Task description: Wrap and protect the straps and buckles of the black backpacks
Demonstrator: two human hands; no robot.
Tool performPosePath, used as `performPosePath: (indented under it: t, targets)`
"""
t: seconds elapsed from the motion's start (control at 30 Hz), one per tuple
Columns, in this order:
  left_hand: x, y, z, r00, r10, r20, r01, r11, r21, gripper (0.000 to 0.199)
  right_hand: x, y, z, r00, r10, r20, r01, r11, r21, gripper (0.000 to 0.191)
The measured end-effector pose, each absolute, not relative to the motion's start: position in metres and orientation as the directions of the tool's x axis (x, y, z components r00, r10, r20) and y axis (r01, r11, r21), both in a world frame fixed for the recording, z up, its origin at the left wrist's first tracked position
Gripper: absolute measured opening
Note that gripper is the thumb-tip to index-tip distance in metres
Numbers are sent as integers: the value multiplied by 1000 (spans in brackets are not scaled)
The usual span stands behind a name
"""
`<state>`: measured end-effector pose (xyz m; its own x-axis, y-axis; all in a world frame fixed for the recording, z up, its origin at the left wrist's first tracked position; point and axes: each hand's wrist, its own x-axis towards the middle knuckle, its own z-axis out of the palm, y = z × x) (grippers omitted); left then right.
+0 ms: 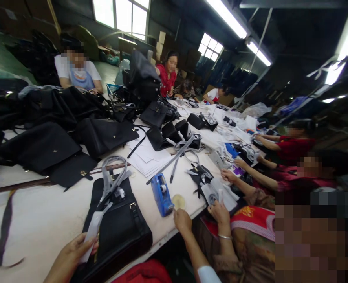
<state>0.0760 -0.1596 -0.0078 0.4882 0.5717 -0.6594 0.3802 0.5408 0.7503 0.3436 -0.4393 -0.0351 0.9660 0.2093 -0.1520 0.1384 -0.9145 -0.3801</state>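
Observation:
A black leather-look bag (pixel 122 224) with a buckled strap lies at the table's near edge, in front of me. Its long strap (pixel 114 173) is wrapped in clear plastic and looped on top. My left hand (pixel 78 248) pinches a whitish strip of wrapping (pixel 93 226) between thumb and fingers, over the bag's left side. To the right stands a blue tape dispenser (pixel 161 196) with a roll in it. My right hand (pixel 182 221) is closed at the dispenser's near end, fingertips by its cutting edge; whatever they pinch is too small to make out.
A yellowish tape roll (pixel 178 201) lies beside the dispenser. White paper sheets (pixel 147 157) and black bags (pixel 50 149) cover the table beyond. Close on my right, a co-worker's hand (pixel 219 212) handles a wrapped bag (pixel 221 192). More people sit along the table.

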Motion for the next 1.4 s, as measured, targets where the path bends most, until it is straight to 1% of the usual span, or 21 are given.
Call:
performPosePath:
  t: [0.07,0.1,0.13,0.2,0.23,0.27,0.3,0.37,0.43,0.53,0.67,0.77,0.8,0.87,0.93,1.0,1.07,1.17,1.23,1.33,1.4]
  targets:
    - [74,-161,-9,530,551,-645,374,530,761,42,335,-438,-30,942,270,-201,178,-906,-383,19]
    - [74,-162,-9,549,549,-630,358,527,771,40,329,-433,-25,923,320,-213,210,-884,-418,19]
    - [74,-163,-7,564,564,-604,328,517,790,37,324,-423,-20,897,384,-217,243,-840,-485,20]
    - [75,-164,-3,577,597,-558,277,500,821,36,309,-392,-8,817,537,-211,267,-676,-687,23]
    - [76,-164,-2,566,615,-549,258,500,827,35,299,-373,0,756,620,-210,243,-564,-789,25]
    - [77,-164,-1,560,627,-542,247,498,831,34,288,-352,7,679,702,-213,199,-457,-867,26]
    - [77,-164,0,555,634,-538,240,498,833,34,274,-332,15,589,779,-218,155,-373,-915,26]
    - [77,-165,-1,555,636,-537,235,499,834,33,248,-295,27,410,890,-199,118,-268,-956,22]
    - [76,-166,-4,566,629,-533,230,500,835,33,228,-268,33,296,941,-162,172,-219,-960,19]
    - [75,-169,-7,587,638,-499,186,493,850,28,216,-246,32,220,969,-114,330,-183,-926,20]
    - [76,-171,-7,571,662,-485,153,494,856,23,218,-235,26,120,990,-80,550,-133,-824,22]
    - [75,-170,-4,568,653,-501,165,507,846,23,220,-233,22,92,992,-86,651,-125,-749,19]
    - [75,-170,-4,574,650,-498,164,505,847,23,221,-233,21,112,989,-96,657,-146,-740,19]
    - [75,-169,-3,591,651,-477,155,489,858,22,222,-233,16,178,977,-120,620,-206,-757,27]
    - [77,-169,-5,604,659,-448,145,462,875,22,223,-233,9,236,962,-135,532,-244,-811,35]
    - [82,-167,-10,601,671,-435,158,433,887,26,225,-232,-1,275,952,-133,439,-248,-863,37]
    - [88,-165,-14,562,683,-466,200,435,878,33,226,-231,-11,302,943,-140,380,-253,-890,39]
    - [96,-162,-14,475,669,-572,215,542,813,47,226,-226,-22,331,934,-132,359,-254,-898,42]
    - [96,-158,-10,472,615,-632,147,652,744,49,226,-222,-24,319,941,-113,359,-230,-905,45]
    - [92,-149,-3,528,478,-701,44,810,585,41,228,-211,-23,232,970,-71,405,-163,-900,46]
    - [89,-142,0,557,369,-744,33,885,464,34,231,-203,-23,135,991,-18,489,-83,-868,41]
